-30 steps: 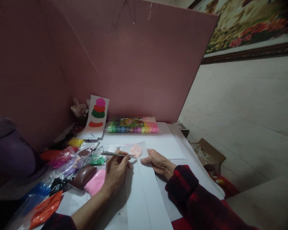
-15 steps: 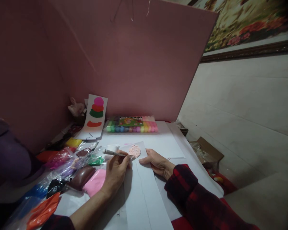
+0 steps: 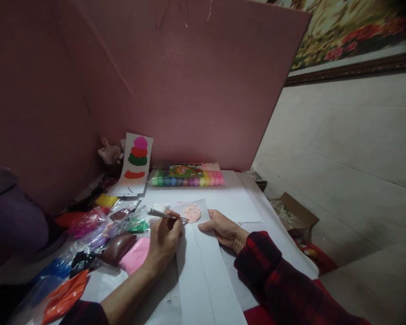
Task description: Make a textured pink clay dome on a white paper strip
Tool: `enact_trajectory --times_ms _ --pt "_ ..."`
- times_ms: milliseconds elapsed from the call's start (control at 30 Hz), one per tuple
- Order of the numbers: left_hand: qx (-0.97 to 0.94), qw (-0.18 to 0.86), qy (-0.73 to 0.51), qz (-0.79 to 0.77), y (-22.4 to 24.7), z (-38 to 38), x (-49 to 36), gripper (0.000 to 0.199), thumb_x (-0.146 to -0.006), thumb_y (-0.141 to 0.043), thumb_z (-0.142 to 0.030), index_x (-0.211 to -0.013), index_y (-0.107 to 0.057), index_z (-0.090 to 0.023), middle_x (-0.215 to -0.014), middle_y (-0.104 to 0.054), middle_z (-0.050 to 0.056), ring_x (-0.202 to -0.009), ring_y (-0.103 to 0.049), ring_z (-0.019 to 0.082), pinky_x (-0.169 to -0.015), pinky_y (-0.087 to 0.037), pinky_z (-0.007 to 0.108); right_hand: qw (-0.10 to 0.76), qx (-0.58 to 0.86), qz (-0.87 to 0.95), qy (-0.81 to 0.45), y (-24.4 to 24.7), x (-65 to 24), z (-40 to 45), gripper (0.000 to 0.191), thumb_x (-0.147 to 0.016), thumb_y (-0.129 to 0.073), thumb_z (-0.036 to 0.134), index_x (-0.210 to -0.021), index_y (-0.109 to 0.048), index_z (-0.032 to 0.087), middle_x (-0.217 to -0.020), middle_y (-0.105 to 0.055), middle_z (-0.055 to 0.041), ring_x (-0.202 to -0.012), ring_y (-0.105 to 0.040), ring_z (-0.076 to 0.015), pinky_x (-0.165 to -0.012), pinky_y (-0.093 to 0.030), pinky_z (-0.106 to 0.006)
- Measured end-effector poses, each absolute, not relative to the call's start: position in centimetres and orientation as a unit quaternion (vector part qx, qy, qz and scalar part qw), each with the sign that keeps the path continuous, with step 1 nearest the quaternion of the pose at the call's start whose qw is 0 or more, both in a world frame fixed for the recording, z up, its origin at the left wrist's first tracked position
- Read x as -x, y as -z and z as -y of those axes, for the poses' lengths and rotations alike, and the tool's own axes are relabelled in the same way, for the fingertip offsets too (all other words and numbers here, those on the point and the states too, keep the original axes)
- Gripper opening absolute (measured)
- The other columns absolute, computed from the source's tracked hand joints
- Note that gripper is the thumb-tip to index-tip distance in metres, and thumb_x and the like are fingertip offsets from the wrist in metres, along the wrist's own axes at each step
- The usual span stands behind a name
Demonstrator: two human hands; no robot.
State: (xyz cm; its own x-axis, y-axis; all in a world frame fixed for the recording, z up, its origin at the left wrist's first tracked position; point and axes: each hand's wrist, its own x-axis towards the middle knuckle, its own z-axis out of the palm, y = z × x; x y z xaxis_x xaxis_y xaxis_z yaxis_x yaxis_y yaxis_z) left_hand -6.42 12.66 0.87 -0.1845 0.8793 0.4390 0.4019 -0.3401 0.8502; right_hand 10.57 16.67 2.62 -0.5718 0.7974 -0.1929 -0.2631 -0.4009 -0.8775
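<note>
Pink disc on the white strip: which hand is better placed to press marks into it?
Left, I'd say: the left hand holds the pronged tool, its prongs at the left edge of the pink disc. The right hand shows no tool and holds the side of the white strip.

Things surrounding the paper strip [image 3: 203,275]
Bags [image 3: 117,250] are lying left of it, the packet [image 3: 187,181] behind, the carton [image 3: 301,210] to the right

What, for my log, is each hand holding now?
Left hand: closed on a small fork.
Right hand: closed on the edge of the white paper strip.
</note>
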Motion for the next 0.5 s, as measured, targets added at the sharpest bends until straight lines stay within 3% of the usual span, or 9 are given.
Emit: enact_trajectory --times_ms 500 --pt "-0.601 0.137 -0.561 -0.553 -0.77 -12.97 6.93 0.002 -0.077 -0.053 -0.021 -0.077 -0.051 -0.021 -0.055 -0.054 -0.005 -0.051 -0.054 0.015 -0.056 -0.041 0.027 0.333 0.337 0.433 -0.767 -2.58 -10.67 -16.73 0.043 -0.049 -0.067 0.004 -0.091 -0.068 0.011 -0.080 -0.072 -0.0053 -0.077 -0.066 -0.0209 -0.077 -0.049 -0.033"
